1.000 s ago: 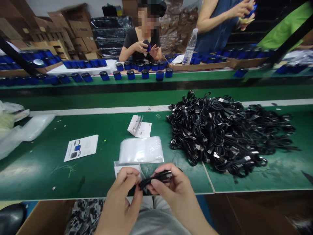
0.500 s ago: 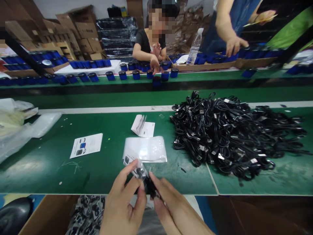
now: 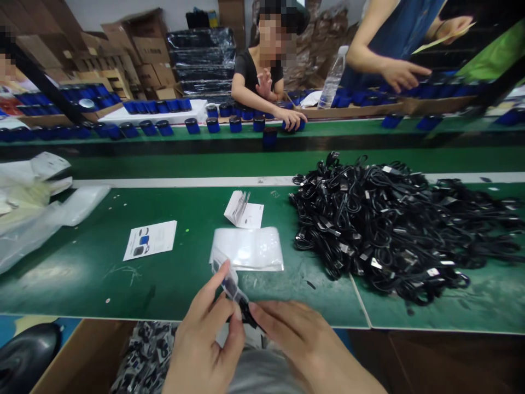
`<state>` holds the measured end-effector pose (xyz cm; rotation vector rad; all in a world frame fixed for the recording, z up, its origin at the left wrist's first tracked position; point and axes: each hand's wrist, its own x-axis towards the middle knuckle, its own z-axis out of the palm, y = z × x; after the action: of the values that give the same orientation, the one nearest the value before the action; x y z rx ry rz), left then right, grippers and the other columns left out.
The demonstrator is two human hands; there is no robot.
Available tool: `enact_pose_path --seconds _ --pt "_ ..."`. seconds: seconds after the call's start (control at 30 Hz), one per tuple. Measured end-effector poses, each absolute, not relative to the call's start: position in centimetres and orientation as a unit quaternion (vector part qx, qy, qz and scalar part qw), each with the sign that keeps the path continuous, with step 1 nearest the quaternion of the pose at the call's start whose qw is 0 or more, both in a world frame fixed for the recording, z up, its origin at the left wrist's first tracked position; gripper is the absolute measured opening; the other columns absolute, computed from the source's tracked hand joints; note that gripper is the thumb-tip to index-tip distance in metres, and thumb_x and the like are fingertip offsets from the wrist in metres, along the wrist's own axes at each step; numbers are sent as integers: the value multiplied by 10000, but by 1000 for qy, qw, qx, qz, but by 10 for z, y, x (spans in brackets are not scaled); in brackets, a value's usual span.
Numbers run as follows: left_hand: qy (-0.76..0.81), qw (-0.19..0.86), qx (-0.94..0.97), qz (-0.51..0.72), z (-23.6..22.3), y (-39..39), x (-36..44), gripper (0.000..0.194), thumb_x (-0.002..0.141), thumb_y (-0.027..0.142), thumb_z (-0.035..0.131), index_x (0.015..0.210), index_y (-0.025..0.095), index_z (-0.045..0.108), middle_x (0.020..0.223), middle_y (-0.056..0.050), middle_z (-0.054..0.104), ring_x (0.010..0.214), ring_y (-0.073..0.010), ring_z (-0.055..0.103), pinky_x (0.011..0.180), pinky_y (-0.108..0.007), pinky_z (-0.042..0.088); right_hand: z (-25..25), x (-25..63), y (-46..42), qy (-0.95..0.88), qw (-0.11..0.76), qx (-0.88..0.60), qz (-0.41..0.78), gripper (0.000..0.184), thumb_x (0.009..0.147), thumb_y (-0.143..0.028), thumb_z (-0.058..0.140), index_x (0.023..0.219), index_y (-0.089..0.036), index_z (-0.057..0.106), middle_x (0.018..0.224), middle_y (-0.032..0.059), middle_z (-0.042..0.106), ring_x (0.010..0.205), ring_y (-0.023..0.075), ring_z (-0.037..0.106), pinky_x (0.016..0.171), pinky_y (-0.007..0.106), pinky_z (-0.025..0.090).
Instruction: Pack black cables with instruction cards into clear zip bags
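Note:
My left hand (image 3: 209, 334) is closed on a small clear plastic bag (image 3: 230, 283) with a printed paper inside, its index finger stretched along the bag. At the bag's near end, my right hand (image 3: 301, 339) pinches a black cable (image 3: 248, 314), which is partly in the bag; how far cannot be seen. Just beyond my fingers lies a stack of flat clear bags (image 3: 254, 249). Folded white leaflets (image 3: 246, 212) stand behind the stack, and more printed leaflets (image 3: 153, 241) lie to the left. On the right spreads a big pile of black USB cables (image 3: 369, 219).
A crumpled plastic sack (image 3: 36, 213) lies at the left of the green table (image 3: 180, 295). Below the table edge, a cardboard box (image 3: 88, 355) holds many bagged pieces (image 3: 143, 355). Across the belt, a co-worker's hand (image 3: 292, 119) touches blue containers (image 3: 235, 125); another person's hand (image 3: 404, 74) hovers farther right.
My right fingers have closed in on the bag, and less of the cable shows. The seated co-worker's hand has moved right onto a blue container. The view has shifted slightly.

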<state>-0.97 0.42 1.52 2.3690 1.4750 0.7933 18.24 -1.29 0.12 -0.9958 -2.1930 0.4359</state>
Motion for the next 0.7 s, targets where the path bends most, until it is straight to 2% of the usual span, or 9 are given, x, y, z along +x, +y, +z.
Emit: enact_pose_path --seconds 0.1,0.17,0.23,0.3,0.4,0.47,0.53,0.63,0.7 --pt "503 115 810 280 14 0 -6 148 862 129 465 768 201 555 1432 -126 420 1179 -227 544 894 -323 490 -6 173 -15 -806 401 -412 140 386 859 -11 434 1218 -93 550 1064 160 680 872 236 669 717 363 573" --pt "507 129 804 282 11 -3 -3 169 864 128 454 747 199 553 1463 -119 378 1182 -233 540 896 -327 492 -9 164 -17 -734 450 -458 223 320 857 -40 474 1140 -139 586 1003 116 696 845 203 673 711 303 568" --pt "511 144 796 290 9 -5 0 196 861 126 437 714 199 544 1490 -95 336 1219 -247 505 925 -352 480 -13 157 -17 -649 470 -506 319 150 851 -108 544 954 -181 625 843 48 702 722 162 668 641 236 552" --pt "506 139 796 302 8 -6 3 202 844 108 436 691 197 533 1500 -75 315 1274 -271 442 971 -399 446 -15 152 -15 -584 478 -552 356 32 819 -168 616 807 -196 605 706 0 660 601 139 626 563 215 519" --pt "482 103 810 316 6 -7 7 191 802 82 455 660 192 518 1503 -70 303 1344 -314 326 1001 -475 399 -16 148 -8 -544 505 -562 364 226 760 -181 659 977 -190 595 855 36 679 700 162 639 595 241 512" --pt "468 83 820 319 5 -9 10 186 772 76 471 627 190 498 1508 -66 297 1365 -328 282 996 -486 400 -15 146 -3 -544 494 -538 413 233 776 -175 628 1008 -182 610 883 46 693 720 163 647 608 240 503" --pt "457 71 831 309 5 -11 9 190 751 63 481 607 187 480 1508 -75 301 1378 -340 255 1020 -525 367 -11 147 0 -541 462 -529 463 53 799 -176 602 820 -175 651 713 8 682 608 139 620 558 216 466" --pt "437 62 860 258 11 -8 1 175 758 64 504 643 197 498 1447 -112 415 1388 -388 212 1021 -718 175 -5 153 3 -560 427 -544 456 147 797 -179 614 651 -167 618 565 -31 599 515 113 537 512 202 400" --pt "423 79 875 223 18 1 -8 56 783 185 594 777 213 546 1366 -145 516 1347 -414 304 969 -794 93 0 161 4 -602 397 -536 440 172 806 -154 598 635 -169 596 548 -46 553 514 105 498 512 200 367"
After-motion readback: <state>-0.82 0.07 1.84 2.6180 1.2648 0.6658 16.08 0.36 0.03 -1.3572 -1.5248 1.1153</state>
